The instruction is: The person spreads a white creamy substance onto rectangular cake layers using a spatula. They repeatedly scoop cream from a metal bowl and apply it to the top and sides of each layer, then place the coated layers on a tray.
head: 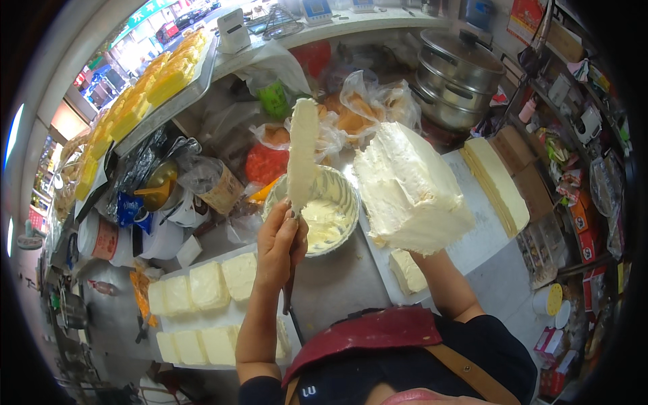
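My left hand (pixel 282 235) is closed around the handle of an icing spatula (pixel 302 152), its blade upright and coated with pale cream. Just behind and right of that hand stands a bowl (pixel 351 202) with cream on its walls and bottom. A large block covered in white cream (pixel 412 190), likely cake, rests raised on my right hand, which it hides; only the wrist (pixel 430 263) and forearm show below. A smaller cream-coated piece (pixel 406 272) lies beside that wrist on a white board. Rows of cream-coated blocks (pixel 208 285) sit on a white tray at left.
A long layered cake slab (pixel 498 187) lies on the board at right. Stacked steamer pots (pixel 458 81) stand at the back right, near plastic bags. Tubs (pixel 162 238) and a metal bowl crowd the left. A tray of yellow cakes (pixel 172 76) rests on the upper-left ledge.
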The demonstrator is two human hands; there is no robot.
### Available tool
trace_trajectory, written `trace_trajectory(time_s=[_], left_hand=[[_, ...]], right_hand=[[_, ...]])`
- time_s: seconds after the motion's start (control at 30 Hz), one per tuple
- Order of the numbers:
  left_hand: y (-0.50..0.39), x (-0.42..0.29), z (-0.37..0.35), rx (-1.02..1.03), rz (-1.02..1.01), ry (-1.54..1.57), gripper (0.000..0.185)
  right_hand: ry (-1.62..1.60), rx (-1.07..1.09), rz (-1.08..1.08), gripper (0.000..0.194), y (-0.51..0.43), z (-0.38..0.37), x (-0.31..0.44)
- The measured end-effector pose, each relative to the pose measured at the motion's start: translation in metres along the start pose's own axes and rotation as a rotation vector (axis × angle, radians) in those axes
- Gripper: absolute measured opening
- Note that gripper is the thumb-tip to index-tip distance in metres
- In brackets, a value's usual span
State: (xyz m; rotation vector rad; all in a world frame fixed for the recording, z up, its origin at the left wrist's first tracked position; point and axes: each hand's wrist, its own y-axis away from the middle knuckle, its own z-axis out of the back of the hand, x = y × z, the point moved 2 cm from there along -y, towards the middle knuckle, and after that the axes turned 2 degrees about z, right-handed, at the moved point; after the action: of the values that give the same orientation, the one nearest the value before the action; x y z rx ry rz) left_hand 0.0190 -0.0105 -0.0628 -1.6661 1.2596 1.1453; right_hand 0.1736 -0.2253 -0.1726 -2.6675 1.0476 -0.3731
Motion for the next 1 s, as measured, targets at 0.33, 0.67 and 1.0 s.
trace_trajectory(time_s=[0.33,0.67,1.0], left_hand=[[0.007,-0.019,-0.004,0.054,-0.397,-0.929,0.01],[0.006,0.011,-0.027,-0.151,-0.573,-0.945,0.016],[0.018,0.032,-0.034,0.082,-0.851,-1.019,0.062]], right_hand=[[-0.133,0.075,-0.098,0.05,0.012,-0.021,0.001],[0.498,-0.074,0.129,0.067,0.012,-0.032,-0.009],[0.834,0.12,0.234,0.059,0.022,0.003,0.008]])
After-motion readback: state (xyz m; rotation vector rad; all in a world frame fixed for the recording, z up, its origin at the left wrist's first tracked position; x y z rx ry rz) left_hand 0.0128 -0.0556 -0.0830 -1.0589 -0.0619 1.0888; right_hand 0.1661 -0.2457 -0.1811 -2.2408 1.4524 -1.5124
